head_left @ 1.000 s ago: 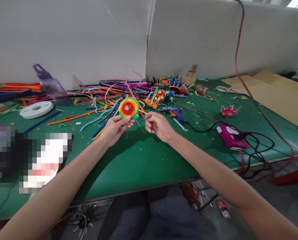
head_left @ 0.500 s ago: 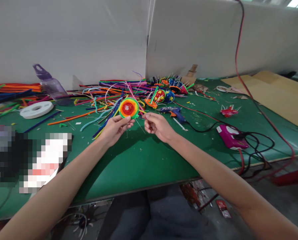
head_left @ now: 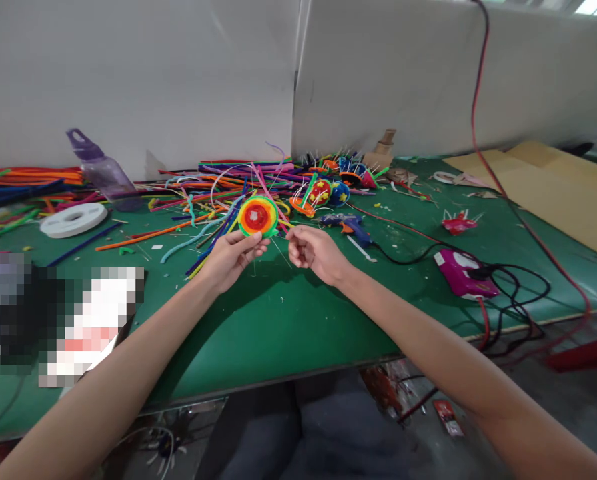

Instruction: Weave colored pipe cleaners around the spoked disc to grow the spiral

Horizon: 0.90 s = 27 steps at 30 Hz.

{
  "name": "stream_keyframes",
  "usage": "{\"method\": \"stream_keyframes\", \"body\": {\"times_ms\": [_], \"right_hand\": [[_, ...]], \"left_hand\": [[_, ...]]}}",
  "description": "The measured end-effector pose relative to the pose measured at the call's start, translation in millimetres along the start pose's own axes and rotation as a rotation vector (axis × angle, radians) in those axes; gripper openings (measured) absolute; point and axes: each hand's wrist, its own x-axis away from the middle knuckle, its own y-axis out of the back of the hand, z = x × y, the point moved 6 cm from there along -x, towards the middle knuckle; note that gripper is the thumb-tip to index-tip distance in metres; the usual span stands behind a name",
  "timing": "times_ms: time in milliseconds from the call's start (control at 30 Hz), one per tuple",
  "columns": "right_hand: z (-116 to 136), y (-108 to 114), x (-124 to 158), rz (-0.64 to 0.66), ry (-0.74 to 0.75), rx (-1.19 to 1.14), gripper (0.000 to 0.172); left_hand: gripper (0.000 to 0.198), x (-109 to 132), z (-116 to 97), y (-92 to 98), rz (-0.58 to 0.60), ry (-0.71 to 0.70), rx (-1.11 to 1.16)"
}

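Presently my left hand (head_left: pixel 232 257) is pinched on the lower edge of the coiled disc (head_left: pixel 257 216), holding it upright above the green table (head_left: pixel 288 313), just near of the loose pipe cleaners (head_left: pixel 198 193); my right hand (head_left: pixel 314 252) is closed on a thin strand at the disc's right edge, fingers together. Judgement: the winding of the outer green ring is in hand; the next move calls for keeping the strand taut and laying it snug against the rim while the left hand turns the disc. Noted: glue gun (head_left: pixel 351 227) far right of my hands; tape roll (head_left: pixel 73 219) and purple bottle (head_left: pixel 103 170) far left.
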Motion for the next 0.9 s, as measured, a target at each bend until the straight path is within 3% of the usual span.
{"method": "stream_keyframes", "body": {"times_ms": [100, 400, 567, 900], "right_hand": [[0, -1, 1, -0.007, 0.007, 0.015, 0.01], [3, -3, 2, 0.018, 0.039, 0.033, 0.033], [3, -1, 2, 0.001, 0.051, 0.05, 0.023], [3, -12, 3, 0.138, 0.107, 0.122, 0.032]], "left_hand": [[0.006, 1, -1, -0.6, -0.005, 0.005, -0.002], [0.004, 0, -1, -0.7, -0.01, 0.014, -0.003], [0.004, 1, 0, -1.3, 0.009, 0.018, -0.009], [0.014, 3, 5, -5.4, 0.095, 0.068, -0.078]]}}
